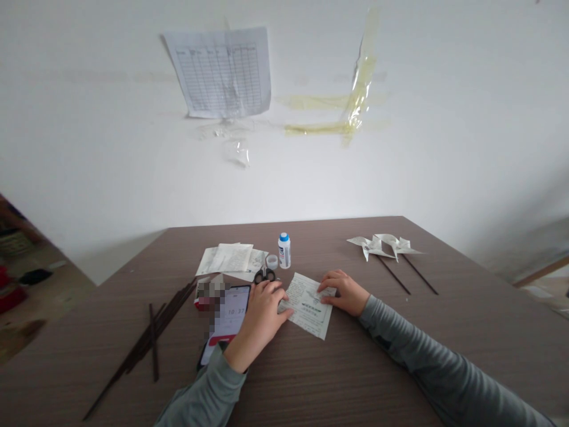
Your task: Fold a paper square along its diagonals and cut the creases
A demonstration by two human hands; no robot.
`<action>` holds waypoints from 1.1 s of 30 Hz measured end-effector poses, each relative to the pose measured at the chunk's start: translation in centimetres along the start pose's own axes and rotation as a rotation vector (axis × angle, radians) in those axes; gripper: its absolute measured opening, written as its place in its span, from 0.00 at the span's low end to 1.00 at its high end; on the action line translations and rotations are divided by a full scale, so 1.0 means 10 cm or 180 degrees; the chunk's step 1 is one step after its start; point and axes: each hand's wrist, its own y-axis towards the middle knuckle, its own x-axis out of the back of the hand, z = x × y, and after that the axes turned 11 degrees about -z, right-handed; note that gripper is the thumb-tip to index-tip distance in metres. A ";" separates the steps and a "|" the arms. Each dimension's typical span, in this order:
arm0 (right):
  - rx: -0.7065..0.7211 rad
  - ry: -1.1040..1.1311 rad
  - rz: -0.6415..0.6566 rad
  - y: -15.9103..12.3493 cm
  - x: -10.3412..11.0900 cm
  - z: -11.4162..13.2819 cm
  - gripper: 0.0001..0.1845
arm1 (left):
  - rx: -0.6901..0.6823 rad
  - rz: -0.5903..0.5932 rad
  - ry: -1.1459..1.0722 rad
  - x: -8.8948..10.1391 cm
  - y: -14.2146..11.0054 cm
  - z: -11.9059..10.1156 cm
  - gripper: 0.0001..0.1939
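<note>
A printed sheet of paper lies on the brown table in front of me. My left hand rests on its left edge, fingers curled and pressing the paper down. My right hand lies on its upper right corner, fingers pressed flat together on the sheet. Just behind the left hand are black-handled scissors, and a small white glue bottle with a blue cap stands behind them with its loose cap beside it.
A phone with a lit screen lies under my left wrist. Several dark thin sticks lie at the left. More paper sheets sit behind. Two paper pinwheels on sticks lie at the right. A printed table sheet hangs on the wall.
</note>
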 end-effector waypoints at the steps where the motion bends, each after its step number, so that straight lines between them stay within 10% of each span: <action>1: 0.0010 -0.0004 0.0011 0.00 0.00 0.00 0.10 | -0.0012 0.0019 -0.0008 0.01 0.01 -0.01 0.13; 11: 0.0103 -0.0022 -0.0014 0.00 0.02 -0.10 0.15 | -0.0316 0.0338 -0.0034 0.11 -0.03 -0.10 0.31; 21: -0.0173 -0.0427 -0.0405 0.04 -0.05 -0.33 0.13 | -0.0441 0.0579 -0.0337 0.23 -0.01 -0.19 0.19; 33: 0.0143 -0.0479 0.0022 -0.06 0.27 0.18 0.11 | -0.0569 0.0595 -0.0220 0.20 -0.03 -0.21 0.11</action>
